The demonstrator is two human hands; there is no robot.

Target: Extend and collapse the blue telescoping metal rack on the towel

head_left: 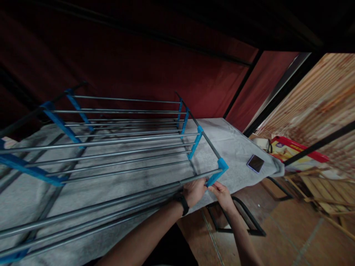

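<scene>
A rack of grey metal tubes (122, 199) joined by blue plastic connectors lies across the cloth-covered table. At its near right corner, both hands work on one blue connector (214, 178). My left hand (195, 192), with a dark watch (181, 204) on the wrist, reaches past the front tubes and has its fingers closed at the connector's lower left side. My right hand (222, 194) pinches the lower end of the same connector from the right. The fingertips and the tube end between them are partly hidden.
A dark-screened phone (255, 163) lies on the grey cloth (235, 147) to the right. Beyond the table's right end are a red and yellow box (294, 151) and wooden slats (324, 192). Black metal-framed legs (246, 221) stand below the near edge. A dark red wall (138, 70) closes the back.
</scene>
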